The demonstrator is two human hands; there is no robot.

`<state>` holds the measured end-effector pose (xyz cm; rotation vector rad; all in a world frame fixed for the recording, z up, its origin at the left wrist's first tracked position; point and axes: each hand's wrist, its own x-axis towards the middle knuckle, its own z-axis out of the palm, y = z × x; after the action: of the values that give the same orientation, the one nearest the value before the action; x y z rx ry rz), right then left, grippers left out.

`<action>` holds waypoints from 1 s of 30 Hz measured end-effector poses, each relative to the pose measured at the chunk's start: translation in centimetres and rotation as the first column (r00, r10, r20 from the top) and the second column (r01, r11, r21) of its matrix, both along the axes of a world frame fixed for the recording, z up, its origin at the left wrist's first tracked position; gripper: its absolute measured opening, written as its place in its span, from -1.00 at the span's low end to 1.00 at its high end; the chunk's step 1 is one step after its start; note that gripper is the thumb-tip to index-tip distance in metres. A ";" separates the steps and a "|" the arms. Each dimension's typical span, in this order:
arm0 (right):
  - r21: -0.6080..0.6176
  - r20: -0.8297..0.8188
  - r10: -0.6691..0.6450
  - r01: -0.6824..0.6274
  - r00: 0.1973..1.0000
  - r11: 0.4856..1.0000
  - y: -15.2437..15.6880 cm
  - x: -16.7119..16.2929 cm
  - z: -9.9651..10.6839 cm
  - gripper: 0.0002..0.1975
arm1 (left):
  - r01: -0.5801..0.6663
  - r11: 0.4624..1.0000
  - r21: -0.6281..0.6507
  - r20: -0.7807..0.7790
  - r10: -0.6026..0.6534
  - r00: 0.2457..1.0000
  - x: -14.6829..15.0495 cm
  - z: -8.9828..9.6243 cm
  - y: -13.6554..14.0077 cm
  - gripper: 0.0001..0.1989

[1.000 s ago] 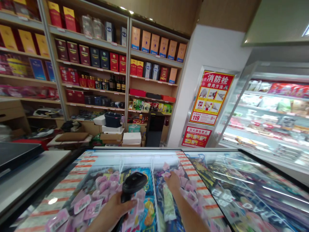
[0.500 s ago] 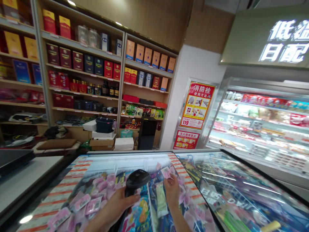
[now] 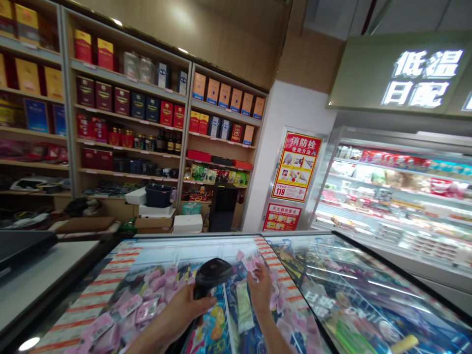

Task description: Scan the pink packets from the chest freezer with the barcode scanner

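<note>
The left hand point(image 3: 186, 306) wraps the grip of a black handheld barcode scanner point(image 3: 214, 271). Just right of the scanner, the right hand point(image 3: 261, 289) pinches 1 pink barcoded packet point(image 3: 250, 262); other pink packets point(image 3: 146, 310) lie left of it. Scanning seems in hand; the next move likely calls for squaring barcode to scanner.

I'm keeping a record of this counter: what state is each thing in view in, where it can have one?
Scanner: held head-up; triggered or not, can't tell
Left hand: closed around the scanner
Pink packet: held, label showing
Right hand: pinching the pink packet
Overhead sign: lit
Chiller cabinet: lit, stocked
Wall shelves: stocked
</note>
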<state>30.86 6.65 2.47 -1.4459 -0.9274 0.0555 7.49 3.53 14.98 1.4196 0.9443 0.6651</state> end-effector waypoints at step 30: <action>-0.645 0.229 0.198 -0.004 0.953 0.764 9.5 1.9 -5.0 -0.61 | -0.252 0.965 -0.078 -0.125 0.241 0.962 -2.8 -4.9 3.2 -0.60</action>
<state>32.79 16.15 -2.48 -2.0762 -1.3061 0.2758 4.65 6.69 10.05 1.2794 1.2421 0.7188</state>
